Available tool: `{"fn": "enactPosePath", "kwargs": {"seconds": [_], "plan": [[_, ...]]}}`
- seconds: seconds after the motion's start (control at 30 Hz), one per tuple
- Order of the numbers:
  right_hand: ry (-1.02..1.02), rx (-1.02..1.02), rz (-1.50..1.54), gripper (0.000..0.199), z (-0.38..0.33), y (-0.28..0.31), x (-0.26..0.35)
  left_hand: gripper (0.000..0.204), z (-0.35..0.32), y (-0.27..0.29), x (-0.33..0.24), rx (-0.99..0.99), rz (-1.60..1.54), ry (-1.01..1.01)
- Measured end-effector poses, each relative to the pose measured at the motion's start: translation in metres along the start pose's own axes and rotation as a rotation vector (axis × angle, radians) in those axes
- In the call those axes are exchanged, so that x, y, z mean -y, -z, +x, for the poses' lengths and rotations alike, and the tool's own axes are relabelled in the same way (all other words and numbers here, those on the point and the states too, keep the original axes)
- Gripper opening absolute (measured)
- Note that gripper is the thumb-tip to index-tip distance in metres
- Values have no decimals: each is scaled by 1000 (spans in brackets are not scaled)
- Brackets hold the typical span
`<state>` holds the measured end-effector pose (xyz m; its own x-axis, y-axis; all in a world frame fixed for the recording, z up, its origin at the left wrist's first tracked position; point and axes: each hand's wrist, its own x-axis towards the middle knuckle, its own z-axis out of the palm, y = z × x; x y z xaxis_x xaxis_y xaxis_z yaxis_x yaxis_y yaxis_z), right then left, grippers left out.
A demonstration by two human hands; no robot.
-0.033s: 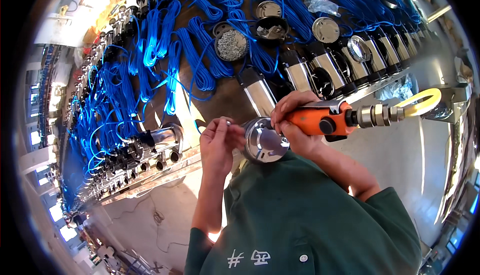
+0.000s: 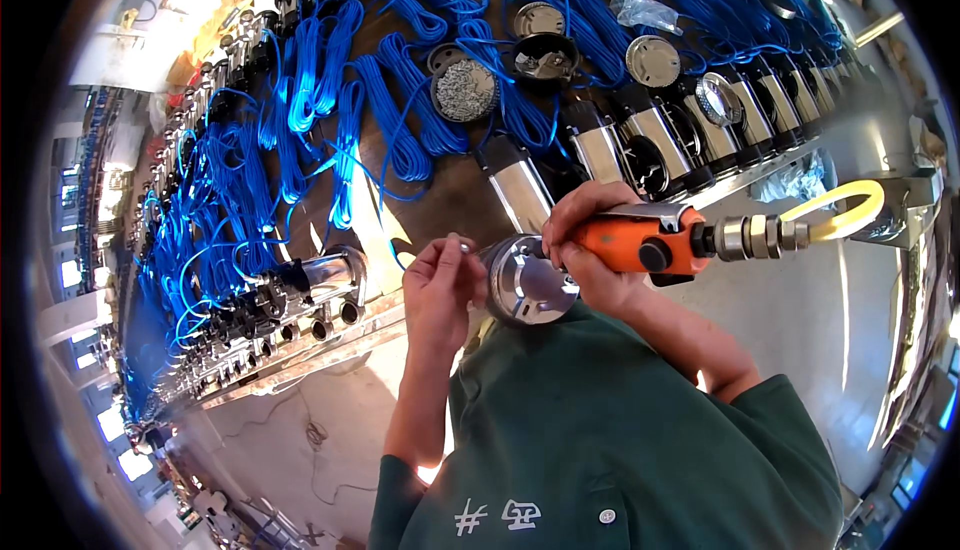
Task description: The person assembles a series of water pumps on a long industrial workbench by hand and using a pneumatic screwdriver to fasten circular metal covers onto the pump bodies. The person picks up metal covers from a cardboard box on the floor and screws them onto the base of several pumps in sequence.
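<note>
My left hand [image 2: 436, 290] is raised just left of a shiny round metal pump end [image 2: 540, 295], thumb and finger pinched on a tiny bright piece that looks like a screw [image 2: 464, 248]. My right hand [image 2: 606, 285] is wrapped around an orange air screwdriver [image 2: 622, 240], which lies sideways over the right side of the metal end. Its tip is hidden by my fingers. From the tool's right end, metal fittings [image 2: 760, 235] lead to a yellow air hose [image 2: 850, 208]. The round end faces up, close against my green shirt.
On the bench, a round tin of small screws [image 2: 464, 90] stands among blue cable coils [image 2: 395, 140]. Steel motor cylinders [image 2: 515, 185] line its near edge, and a dark bowl of parts [image 2: 545, 58] sits farther back. More pump bodies [image 2: 325, 275] lie at left.
My left hand has shifted very slightly to the right, and the small piece shows more clearly at its fingertips. My right hand and the screwdriver have stayed in place.
</note>
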<state>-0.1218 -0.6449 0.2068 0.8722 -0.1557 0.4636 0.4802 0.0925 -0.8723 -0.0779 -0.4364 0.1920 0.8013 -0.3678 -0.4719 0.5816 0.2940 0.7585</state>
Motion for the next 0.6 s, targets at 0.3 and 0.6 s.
{"fn": "enactPosePath", "kwargs": {"seconds": [0.3, 0.6], "plan": [[-10, -237, 376, 37, 14, -16, 43, 17, -22, -25, -1, 25, -101, 133], [-7, -352, 475, 37, 9, -19, 42, 17, -26, -23, 0, 111, -146, 154]]}}
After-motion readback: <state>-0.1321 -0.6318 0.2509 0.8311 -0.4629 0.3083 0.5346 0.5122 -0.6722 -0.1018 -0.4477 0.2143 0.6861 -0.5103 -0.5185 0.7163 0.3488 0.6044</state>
